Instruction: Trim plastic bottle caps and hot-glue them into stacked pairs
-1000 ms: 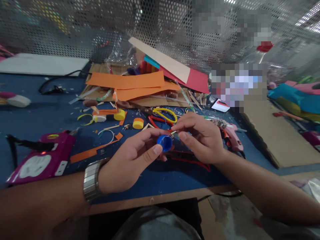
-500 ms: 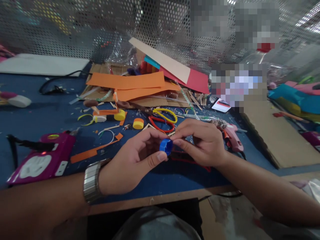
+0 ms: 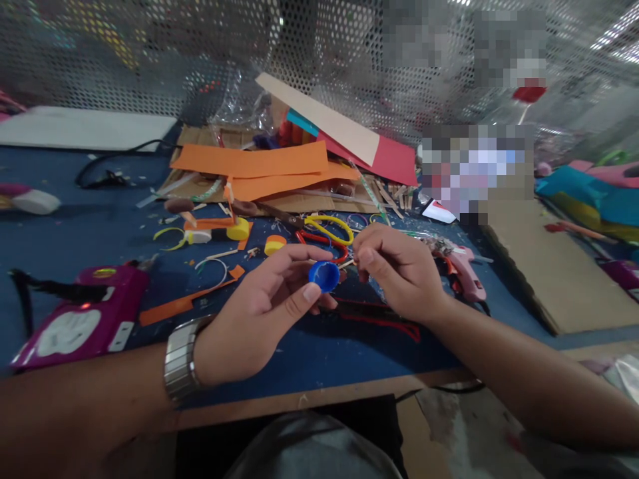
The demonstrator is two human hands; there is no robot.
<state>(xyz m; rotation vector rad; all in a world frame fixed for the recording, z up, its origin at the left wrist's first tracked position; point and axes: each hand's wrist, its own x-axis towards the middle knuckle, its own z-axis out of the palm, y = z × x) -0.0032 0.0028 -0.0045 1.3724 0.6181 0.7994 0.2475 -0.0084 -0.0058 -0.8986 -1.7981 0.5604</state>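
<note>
Between the thumb and fingers of my left hand (image 3: 259, 306) is a blue bottle cap (image 3: 324, 276), its hollow side turned toward me. My right hand (image 3: 399, 269) is just right of the cap and apart from it, thumb pressed to the curled fingers. Whatever those fingertips pinch, if anything, is too small to make out. Beyond the hands lie scissors (image 3: 329, 229) with red and yellow handles and an orange-and-yellow cap (image 3: 275, 245). A pink glue gun (image 3: 466, 269) rests beside my right hand.
Orange paper strips (image 3: 254, 159) lie on cardboard at the back. A purple device (image 3: 84, 313) with a lit red light stands at the left. A cardboard sheet (image 3: 559, 266) occupies the right side, and a white board (image 3: 84, 128) the far left.
My right hand has come away from the blue cap, moving slightly right and up. My left hand has turned the cap so its inside faces me more, and shifted it slightly left.
</note>
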